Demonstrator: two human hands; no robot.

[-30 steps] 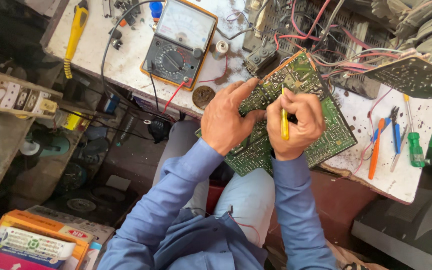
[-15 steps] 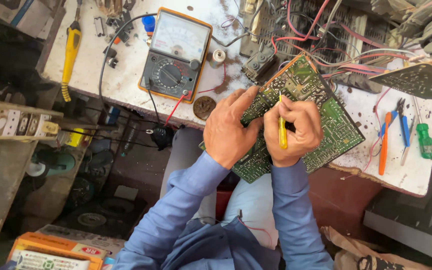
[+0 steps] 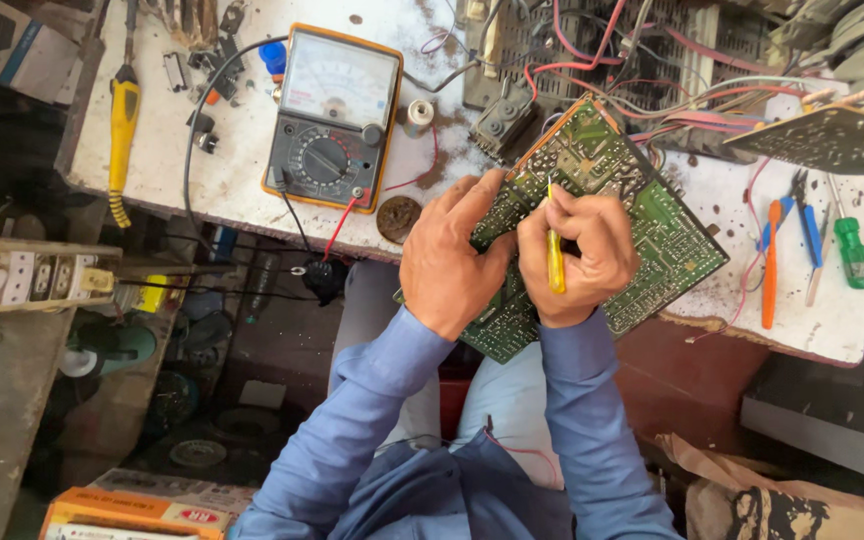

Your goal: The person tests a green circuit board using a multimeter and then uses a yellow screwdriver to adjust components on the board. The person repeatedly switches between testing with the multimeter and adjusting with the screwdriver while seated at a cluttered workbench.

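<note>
The green circuit board (image 3: 652, 230) lay tilted at the front edge of the white worktop (image 3: 232, 170), its near corner hanging over the person's lap. The left hand (image 3: 447, 265) was clasped on the board's left edge, steadying it; the right hand (image 3: 582, 255) was clenched around a yellow-handled tool (image 3: 555, 265), its tip pressed to the solder side. The work in hand looked like probing or working a point on the board; any further move would seem to call for a firm left-hand grip and a fine, steady tip. An analog multimeter (image 3: 337, 115) sat near the worktop's back-left. No container with contents showed clearly; an orange carton (image 3: 132, 515) below was shut.
</note>
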